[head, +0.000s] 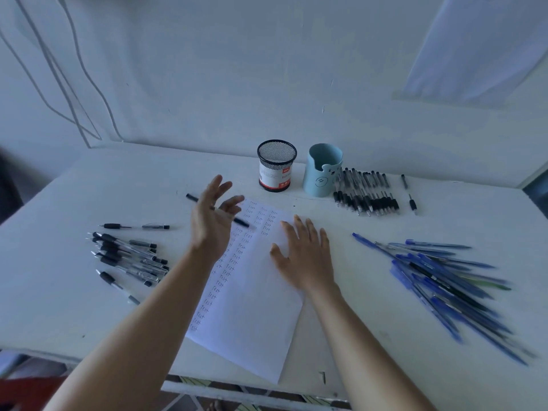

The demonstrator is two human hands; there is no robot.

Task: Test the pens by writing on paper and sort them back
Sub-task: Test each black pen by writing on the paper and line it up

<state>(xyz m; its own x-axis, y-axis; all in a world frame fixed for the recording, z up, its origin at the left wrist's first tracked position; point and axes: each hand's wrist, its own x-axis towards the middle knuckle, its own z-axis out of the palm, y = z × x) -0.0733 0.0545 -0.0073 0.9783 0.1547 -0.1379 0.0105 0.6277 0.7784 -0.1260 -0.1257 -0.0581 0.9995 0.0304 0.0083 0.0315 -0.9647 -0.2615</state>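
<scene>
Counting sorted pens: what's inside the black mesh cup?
No pens stick out of the mesh cup, and its see-through upper wall shows none. A label wraps the lower part, hiding the bottom.

paper (255, 307) mid-bench (74, 307) | mesh holder (276, 166) and bear holder (323, 170) side by side behind paper | pen row (366, 192) right of bear holder | pen pile (130, 256) left of paper | pen heap (444, 280) right of paper

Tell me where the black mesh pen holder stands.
In head view, the black mesh pen holder stands far centre, just left of the light-blue bear cup.
</scene>
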